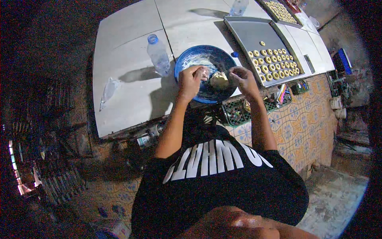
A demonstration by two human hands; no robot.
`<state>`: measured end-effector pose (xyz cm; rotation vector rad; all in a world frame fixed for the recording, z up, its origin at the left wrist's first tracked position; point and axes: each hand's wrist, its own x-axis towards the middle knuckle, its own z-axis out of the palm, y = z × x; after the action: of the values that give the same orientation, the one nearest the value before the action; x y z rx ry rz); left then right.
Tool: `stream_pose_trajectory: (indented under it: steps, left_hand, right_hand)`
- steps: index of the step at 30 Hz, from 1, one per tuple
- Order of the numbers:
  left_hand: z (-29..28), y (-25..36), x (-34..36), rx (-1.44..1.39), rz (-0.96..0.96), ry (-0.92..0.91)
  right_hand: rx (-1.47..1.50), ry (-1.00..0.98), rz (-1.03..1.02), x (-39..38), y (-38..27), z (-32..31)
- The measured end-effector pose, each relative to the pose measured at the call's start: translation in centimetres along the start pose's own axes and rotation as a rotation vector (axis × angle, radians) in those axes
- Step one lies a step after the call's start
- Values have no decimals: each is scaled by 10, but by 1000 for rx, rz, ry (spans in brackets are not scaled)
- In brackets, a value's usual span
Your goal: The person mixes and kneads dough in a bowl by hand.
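Observation:
A blue round bowl [207, 95] stands at the table's near edge, its inside smeared white. In it sits a pale lump of dough [219, 79]. My left hand [190, 84] is over the bowl's left side, fingers curled closed; something whitish shows at the fingertips, too blurred to name. Over the right rim, beside the dough, my right hand [245, 83] has its thumb and fingers pinched together; what they hold, if anything, is too small to make out. To the right, a metal tray [254, 35] carries rows of small pale dough rings [274, 67].
An uncapped clear plastic bottle [158, 56] stands left of the bowl, near a crumpled clear bag [109, 92]. A blue cap [234, 54] lies between bowl and tray. Farther back are a second tray [281, 12] and another bottle [238, 7]. Crates [235, 113] sit below the table's edge.

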<state>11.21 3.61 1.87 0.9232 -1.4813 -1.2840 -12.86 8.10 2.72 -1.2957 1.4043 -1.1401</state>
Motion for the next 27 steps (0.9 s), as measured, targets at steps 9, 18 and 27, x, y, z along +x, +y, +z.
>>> stream_pose_trajectory:
  steps: [9,18,27]
  left_hand:
    - [46,-17,29,639,118,-487]
    - [42,-30,14,1182,532,-469]
    - [54,-36,29,976,245,-569]
  right_hand:
    - [-387,231,-248,-19,47,-2]
    - [-519,174,-456,-35,47,7]
    - [-398,138,-386,-33,54,6]
